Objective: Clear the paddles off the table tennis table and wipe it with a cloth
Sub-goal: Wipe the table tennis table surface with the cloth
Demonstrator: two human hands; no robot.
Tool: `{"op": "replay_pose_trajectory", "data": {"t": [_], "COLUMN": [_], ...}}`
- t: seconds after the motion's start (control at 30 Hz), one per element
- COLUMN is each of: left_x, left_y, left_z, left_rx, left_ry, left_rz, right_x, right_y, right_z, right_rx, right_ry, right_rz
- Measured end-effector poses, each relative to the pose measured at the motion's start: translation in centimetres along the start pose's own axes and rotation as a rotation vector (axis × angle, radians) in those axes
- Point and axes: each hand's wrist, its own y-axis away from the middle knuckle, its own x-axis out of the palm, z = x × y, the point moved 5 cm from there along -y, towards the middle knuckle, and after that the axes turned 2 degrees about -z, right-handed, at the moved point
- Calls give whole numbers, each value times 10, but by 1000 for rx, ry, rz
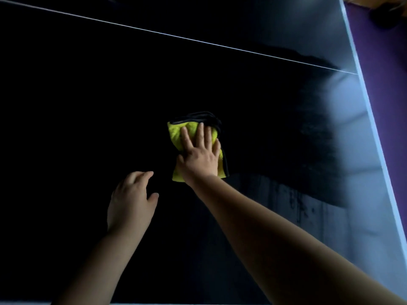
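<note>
Dark worktop (88, 106) shows no paddles, so clearing seems done; the right hand (200, 153) presses flat on the yellow cloth (175, 133) mid-wipe, the left hand (132, 201) loose and empty at its seven o'clock.

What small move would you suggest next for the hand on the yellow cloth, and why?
Probably slide the right hand, pressed flat on the cloth, rightward across the table: no paddles are in view, and streaks show in the glare there.

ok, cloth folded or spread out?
Folded: the yellow cloth shows stacked dark edges at its top, under the right hand pressing flat.
</note>
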Motion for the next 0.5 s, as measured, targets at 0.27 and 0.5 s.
{"op": "replay_pose_trajectory", "data": {"t": [0.27, 0.5], "left_x": [11, 39], "left_y": [30, 70], "left_z": [-45, -129], "left_rx": [47, 118], "left_ry": [-64, -94], "left_rz": [42, 90], "right_x": [7, -25], "right_y": [76, 115], "right_z": [-35, -164], "right_rx": [-271, -141], "right_ry": [55, 56], "right_rz": [56, 9]}}
